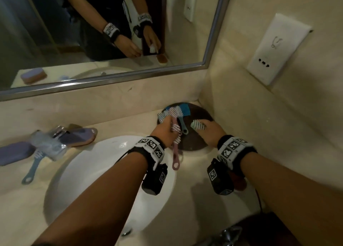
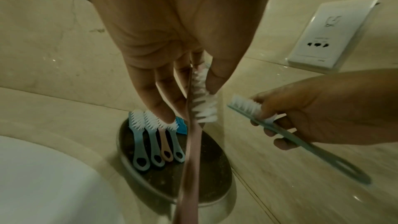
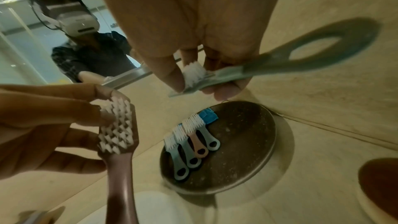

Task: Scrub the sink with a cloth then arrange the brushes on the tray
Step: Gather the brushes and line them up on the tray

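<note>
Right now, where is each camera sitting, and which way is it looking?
Head: on the person's head, looking down at the sink and dark tray; both forearms show, and the left hand and right hand.
Left wrist: looks along the left hand's fingers at the pink brush above the tray.
Right wrist: looks along the right hand holding the grey-green brush.
Shared: both wrist views show four small brushes lying on the tray.
</note>
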The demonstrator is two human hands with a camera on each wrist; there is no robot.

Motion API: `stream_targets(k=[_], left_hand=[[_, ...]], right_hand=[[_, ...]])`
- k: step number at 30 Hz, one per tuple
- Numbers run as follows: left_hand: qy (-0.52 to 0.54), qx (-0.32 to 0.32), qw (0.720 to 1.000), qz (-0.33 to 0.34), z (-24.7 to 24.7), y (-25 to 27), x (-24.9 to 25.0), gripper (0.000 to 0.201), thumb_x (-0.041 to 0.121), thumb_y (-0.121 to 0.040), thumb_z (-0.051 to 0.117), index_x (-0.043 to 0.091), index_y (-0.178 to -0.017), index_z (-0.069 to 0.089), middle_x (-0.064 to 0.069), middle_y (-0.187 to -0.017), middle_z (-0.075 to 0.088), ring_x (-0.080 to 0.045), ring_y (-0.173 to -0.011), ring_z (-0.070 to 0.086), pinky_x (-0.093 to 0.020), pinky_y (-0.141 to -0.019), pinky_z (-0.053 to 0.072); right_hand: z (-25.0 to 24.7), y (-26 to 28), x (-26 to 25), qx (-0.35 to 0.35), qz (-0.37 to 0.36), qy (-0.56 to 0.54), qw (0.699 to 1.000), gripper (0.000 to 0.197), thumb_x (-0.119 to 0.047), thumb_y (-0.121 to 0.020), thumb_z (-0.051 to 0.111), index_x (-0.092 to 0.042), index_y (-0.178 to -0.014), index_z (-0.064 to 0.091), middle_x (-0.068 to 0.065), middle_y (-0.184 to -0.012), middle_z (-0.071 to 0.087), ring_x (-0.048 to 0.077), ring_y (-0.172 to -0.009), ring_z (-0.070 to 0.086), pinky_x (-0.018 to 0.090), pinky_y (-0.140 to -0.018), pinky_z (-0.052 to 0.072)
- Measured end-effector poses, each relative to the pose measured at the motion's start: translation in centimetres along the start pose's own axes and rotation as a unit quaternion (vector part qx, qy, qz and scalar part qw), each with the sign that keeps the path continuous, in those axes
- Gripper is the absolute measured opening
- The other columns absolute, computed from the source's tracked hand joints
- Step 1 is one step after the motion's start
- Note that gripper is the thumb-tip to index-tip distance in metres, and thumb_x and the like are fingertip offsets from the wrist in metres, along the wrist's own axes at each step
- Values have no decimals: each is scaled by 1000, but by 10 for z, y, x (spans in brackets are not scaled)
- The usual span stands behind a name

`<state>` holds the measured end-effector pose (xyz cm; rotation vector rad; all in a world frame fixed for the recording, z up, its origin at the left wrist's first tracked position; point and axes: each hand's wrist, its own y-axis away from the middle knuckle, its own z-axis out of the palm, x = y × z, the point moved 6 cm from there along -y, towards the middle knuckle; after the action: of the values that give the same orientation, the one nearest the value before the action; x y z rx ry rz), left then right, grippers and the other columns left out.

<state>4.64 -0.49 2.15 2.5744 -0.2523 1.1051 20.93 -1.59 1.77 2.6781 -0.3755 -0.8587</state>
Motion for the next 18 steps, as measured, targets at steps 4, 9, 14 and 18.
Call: stream_targets(k=[4,9,14,18], left_hand=[[-2,-11,1000,2,0,-41,-4,37,11,-93,45,10,-130,37,-20,-111,59,-32,-101,57,-22,-73,33],[52,-19,998,-18,6,-78,-15,33,12,-94,46,18,-126,41,-17,-93,58,-32,-78,63,-28,-60,50],[79,-21,996,-43,18,-107,-28,36,15,-93,47,17,-128,39,-20,-97,62,-34,-81,65,-42,-74,57],[89,-26,992,-81,29,-122,-33,29,15,-92,50,13,-120,41,-18,-97,61,-34,-82,66,-41,-71,57]], right_hand=[[-10,-30,2,11,16,7,1000,50,-20,-87,61,-17,-134,46,12,-132,55,31,-117,54,39,-101,45],[-14,-62,7,26,54,-49,997,50,-21,-82,68,-21,-127,46,12,-114,63,31,-97,63,44,-87,53],[-6,-97,9,5,56,-80,995,43,-17,-83,66,-21,-119,44,15,-108,63,33,-93,64,48,-83,54],[4,-121,13,-13,56,-92,994,43,-21,-83,66,-22,-118,42,13,-109,62,35,-92,64,52,-83,53]])
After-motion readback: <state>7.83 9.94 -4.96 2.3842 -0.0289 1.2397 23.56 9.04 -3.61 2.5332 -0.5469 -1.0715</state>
